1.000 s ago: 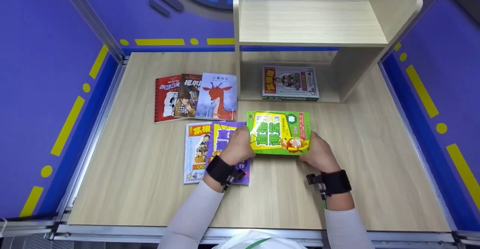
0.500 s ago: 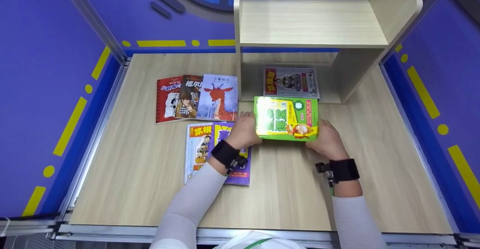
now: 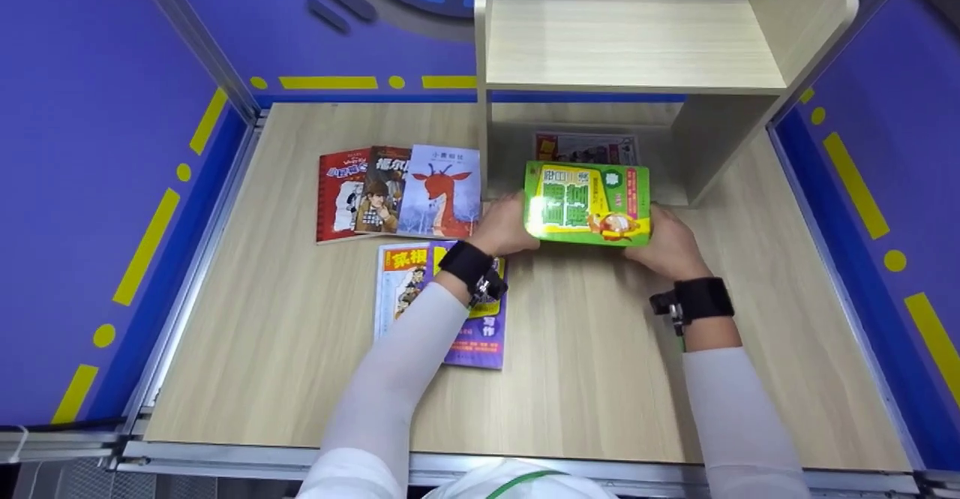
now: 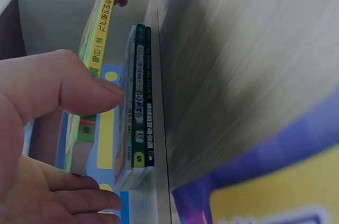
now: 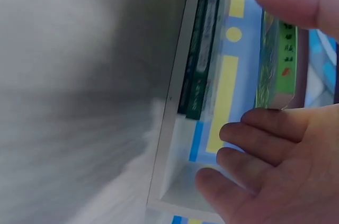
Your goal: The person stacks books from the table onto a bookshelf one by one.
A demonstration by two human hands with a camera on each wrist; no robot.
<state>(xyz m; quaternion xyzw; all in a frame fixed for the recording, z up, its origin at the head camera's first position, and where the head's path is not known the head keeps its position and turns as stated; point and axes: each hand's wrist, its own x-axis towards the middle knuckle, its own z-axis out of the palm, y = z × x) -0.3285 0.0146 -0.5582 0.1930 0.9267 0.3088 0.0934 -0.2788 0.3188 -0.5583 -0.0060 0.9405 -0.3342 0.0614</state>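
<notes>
My two hands hold a green book with a yellow panel (image 3: pixel 587 202) by its short ends, raised before the lower shelf. My left hand (image 3: pixel 508 227) pinches the left end; my right hand (image 3: pixel 670 244) pinches the right end. In the left wrist view, the thumb (image 4: pixel 90 89) lies by the spine, with the fingers below. The right wrist view has the thumb (image 5: pixel 296 1) over one side of the green book (image 5: pixel 286 65). Behind it, a small stack of books (image 3: pixel 585 146) lies flat on the lower shelf, partly covered by the green book.
A pale wooden bookshelf (image 3: pixel 630 41) stands at the back of the table. Left of it lie overlapping books: a red one (image 3: pixel 341 199), a brown one (image 3: pixel 382 202) and a deer-cover one (image 3: pixel 442 195). A purple book (image 3: pixel 480 341) overlaps a light-blue one (image 3: pixel 386 296) under my left arm.
Both hands have carried the green book forward and slightly right, from over the table to the lower shelf's front. It now covers more of the stack there. The purple book is less hidden.
</notes>
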